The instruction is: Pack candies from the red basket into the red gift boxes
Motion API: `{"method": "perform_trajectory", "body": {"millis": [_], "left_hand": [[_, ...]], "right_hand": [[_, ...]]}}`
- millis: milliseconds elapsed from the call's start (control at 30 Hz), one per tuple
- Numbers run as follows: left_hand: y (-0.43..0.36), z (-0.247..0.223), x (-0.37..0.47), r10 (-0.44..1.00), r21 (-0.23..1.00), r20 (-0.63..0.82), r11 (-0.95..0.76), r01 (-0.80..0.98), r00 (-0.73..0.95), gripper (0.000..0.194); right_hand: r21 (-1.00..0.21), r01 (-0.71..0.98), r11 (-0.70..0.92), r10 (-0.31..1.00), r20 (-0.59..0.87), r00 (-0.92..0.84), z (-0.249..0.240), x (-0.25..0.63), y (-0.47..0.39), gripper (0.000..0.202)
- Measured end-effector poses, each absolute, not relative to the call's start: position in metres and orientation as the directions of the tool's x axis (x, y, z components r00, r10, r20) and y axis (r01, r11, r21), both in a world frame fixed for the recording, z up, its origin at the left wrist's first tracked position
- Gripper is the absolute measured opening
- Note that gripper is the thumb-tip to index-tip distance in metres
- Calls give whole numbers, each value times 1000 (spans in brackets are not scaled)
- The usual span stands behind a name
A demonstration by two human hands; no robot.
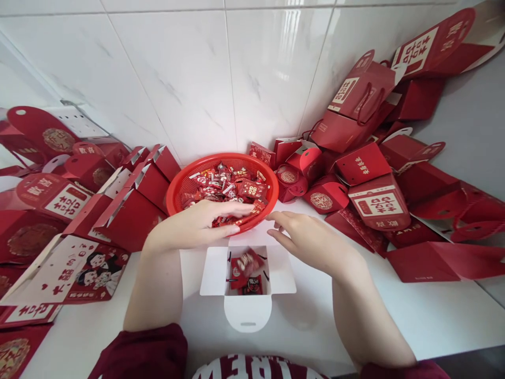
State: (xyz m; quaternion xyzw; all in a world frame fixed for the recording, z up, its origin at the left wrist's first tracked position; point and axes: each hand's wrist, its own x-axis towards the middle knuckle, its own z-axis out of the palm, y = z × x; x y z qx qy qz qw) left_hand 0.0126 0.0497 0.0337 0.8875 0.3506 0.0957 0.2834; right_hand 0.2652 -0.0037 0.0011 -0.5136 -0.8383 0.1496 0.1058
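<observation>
A red plastic basket (172,192) full of small wrapped candies (221,181) stands against the tiled wall. Over its front rim reaches my left hand (201,221), fingers stretched out and thumb apart, above the candies; nothing shows in its grasp. My right hand (302,234) hovers just right of the basket's front edge, its fingers bent and thumb apart, holding nothing visible. Between my forearms an opened white-lined box (248,313) sits with its flaps spread. Several red packets (246,263) lie inside it.
Red gift boxes (136,210) crowd the left side, one with a cartoon couple (98,271) on it. More red boxes (365,163) are heaped on the right up against the wall. The white table (315,326) extends beneath my arms.
</observation>
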Motion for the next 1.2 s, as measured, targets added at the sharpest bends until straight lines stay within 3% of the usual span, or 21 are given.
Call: {"method": "perform_trajectory", "body": {"millis": [133,233,400,467,533,633,667,767,867,933,1033,1200], "left_hand": [[56,28,3,858,446,55,-478,757,510,50],[72,19,-19,934,422,16,-329,845,356,53],[101,8,-48,995,281,-28,-82,956,93,52],[100,13,-42,988,327,-61,-117,938,145,43],[86,21,-24,926,440,-115,-277,854,359,34],[49,22,20,613,570,-233,-542,617,755,25],[36,16,35,506,579,-289,-584,570,813,22],[6,-18,70,510,401,-357,-673,622,782,13],[-2,-54,85,511,178,-429,-761,624,745,24],[-1,-69,86,488,96,-429,-812,576,760,27],[2,-74,81,460,116,-398,-833,541,794,20],[7,-38,65,458,287,-335,-782,553,823,22]], "right_hand": [[-353,842,408,899,-3,-437,-1,266,-4,27],[-342,846,409,897,-20,-442,-5,267,-4,28],[-309,870,384,904,-64,-422,-14,267,-2,29],[-297,877,378,908,-68,-414,-15,267,-2,29],[-296,875,383,906,-62,-418,-15,265,-1,27],[-312,864,396,898,-64,-435,-13,263,-1,22],[-316,861,398,896,-66,-438,-12,263,-1,19],[-316,860,400,898,-55,-437,-11,263,0,16],[-307,865,398,902,-45,-430,-12,262,1,17],[-298,871,391,905,-51,-423,-13,262,2,18],[-296,874,385,905,-63,-420,-15,261,3,19],[-314,868,385,907,-45,-419,-15,263,4,18]]}}
